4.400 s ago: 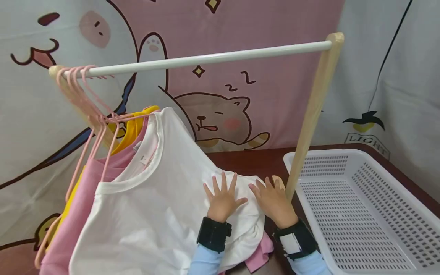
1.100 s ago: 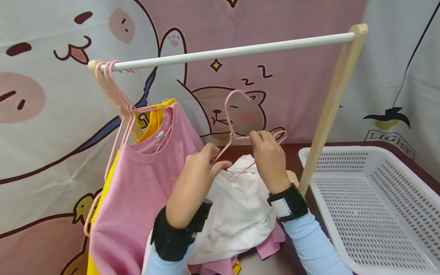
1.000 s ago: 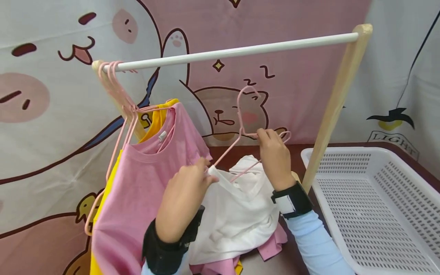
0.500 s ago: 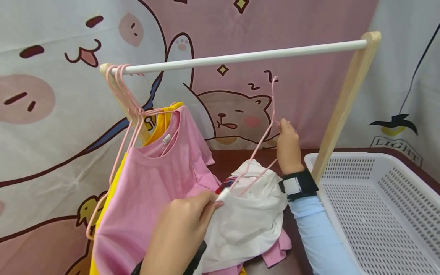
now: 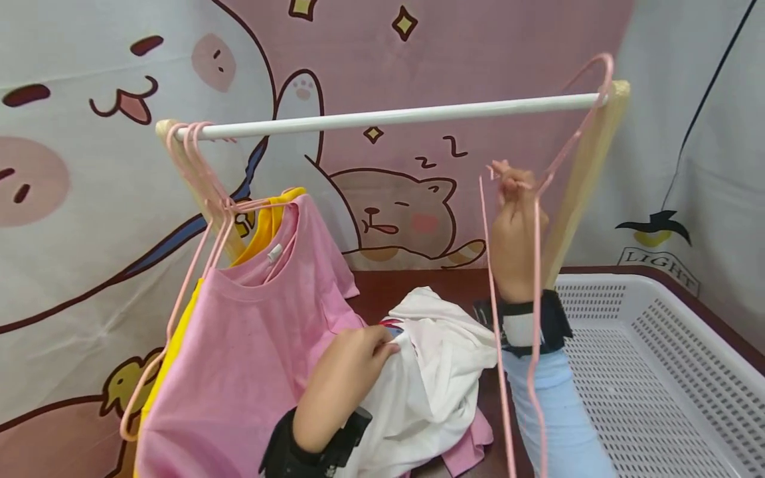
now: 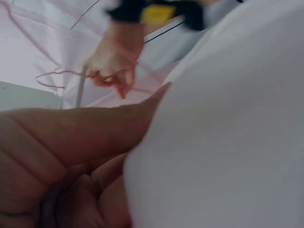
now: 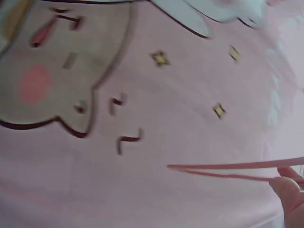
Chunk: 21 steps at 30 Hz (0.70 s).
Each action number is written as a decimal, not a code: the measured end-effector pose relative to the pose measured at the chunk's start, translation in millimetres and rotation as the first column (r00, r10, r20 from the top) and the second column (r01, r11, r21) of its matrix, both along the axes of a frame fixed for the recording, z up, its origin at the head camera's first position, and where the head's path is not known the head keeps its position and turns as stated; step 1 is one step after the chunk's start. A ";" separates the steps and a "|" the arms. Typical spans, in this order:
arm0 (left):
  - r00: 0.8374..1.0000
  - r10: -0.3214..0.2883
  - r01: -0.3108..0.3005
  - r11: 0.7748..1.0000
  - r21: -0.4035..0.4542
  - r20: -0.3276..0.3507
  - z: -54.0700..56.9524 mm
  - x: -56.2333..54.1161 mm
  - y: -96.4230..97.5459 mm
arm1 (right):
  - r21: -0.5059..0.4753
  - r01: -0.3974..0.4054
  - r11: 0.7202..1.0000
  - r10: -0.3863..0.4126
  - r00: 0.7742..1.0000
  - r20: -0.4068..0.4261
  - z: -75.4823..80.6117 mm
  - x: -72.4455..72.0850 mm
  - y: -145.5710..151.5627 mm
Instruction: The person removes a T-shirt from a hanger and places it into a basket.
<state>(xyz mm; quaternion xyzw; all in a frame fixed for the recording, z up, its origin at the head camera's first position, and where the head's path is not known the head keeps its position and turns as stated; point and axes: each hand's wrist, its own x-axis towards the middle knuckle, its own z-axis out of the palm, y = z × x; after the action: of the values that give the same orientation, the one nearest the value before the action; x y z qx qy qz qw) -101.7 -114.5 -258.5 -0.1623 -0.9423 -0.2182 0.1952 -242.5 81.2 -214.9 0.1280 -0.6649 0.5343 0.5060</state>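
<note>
My right hand point(image 5: 515, 245) grips a pink hanger point(image 5: 536, 265) by one of its bars, raised near the right end of the rack. The hanger's hook overlaps the white rod in the head view, and its long bars hang down in front of my right forearm. In the right wrist view the hanger point(image 7: 223, 166) carries no garment. Lower and to the left, my left hand point(image 5: 343, 378) pinches the edge of a white shirt point(image 5: 436, 372), which lies crumpled on the table. The left wrist view shows thumb and curled fingers at the white cloth point(image 6: 213, 133).
A pink T-shirt point(image 5: 257, 358) and yellow clothing point(image 5: 271, 222) hang on pink hangers at the left end of the rod point(image 5: 370, 119). Pink cloth point(image 5: 469, 445) shows from under the white shirt. A white basket point(image 5: 633, 392) stands right, beside the wooden post point(image 5: 576, 192).
The white shirt, earlier hanging on the rack under both spread hands, is down on the table. The hanger has come out of its neck, moving up and right with my right hand.
</note>
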 end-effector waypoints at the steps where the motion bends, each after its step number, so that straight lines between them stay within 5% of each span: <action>1: 1.000 0.004 -0.004 1.000 0.001 0.009 -1.2 -2.9 1.1 | -0.012 -0.044 0.999 0.044 0.999 0.018 7.3 -2.8 2.7; 5: 0.999 0.013 -0.014 1.000 0.021 0.031 -6.2 -8.1 3.4 | -0.020 -0.124 0.992 0.125 0.983 0.137 9.0 -20.5 14.5; 8: 1.000 0.015 -0.015 1.000 0.015 0.010 -10.2 -9.3 3.1 | 0.025 -0.066 0.998 0.059 0.977 0.205 -6.2 -31.5 19.6; 12: 1.000 0.029 -0.029 1.000 0.012 -0.007 -13.5 -9.6 0.8 | 0.078 -0.007 0.997 -0.008 0.980 0.197 -20.9 -42.5 20.4; 17: 1.000 0.023 -0.023 0.999 0.031 0.005 -16.4 -9.6 -3.1 | 0.099 -0.043 0.994 0.019 0.971 0.237 -25.7 -44.4 23.0; 19: 0.999 0.017 -0.019 0.999 0.043 0.038 -17.4 -9.4 -6.2 | 0.029 -0.124 0.992 0.111 0.951 0.289 -28.7 -42.1 23.1; 21: 0.997 0.014 -0.016 0.999 0.034 0.074 -19.8 -9.1 -10.2 | -0.180 -0.282 0.942 0.323 0.907 0.271 -35.1 -39.0 20.9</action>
<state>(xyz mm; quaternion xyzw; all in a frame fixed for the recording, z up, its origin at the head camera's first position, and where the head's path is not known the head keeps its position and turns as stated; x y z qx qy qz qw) -110.7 -124.7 -278.3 -0.1436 -0.9461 -0.2388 0.1649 -281.5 102.1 -250.0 0.1130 -0.6670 0.6637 0.3190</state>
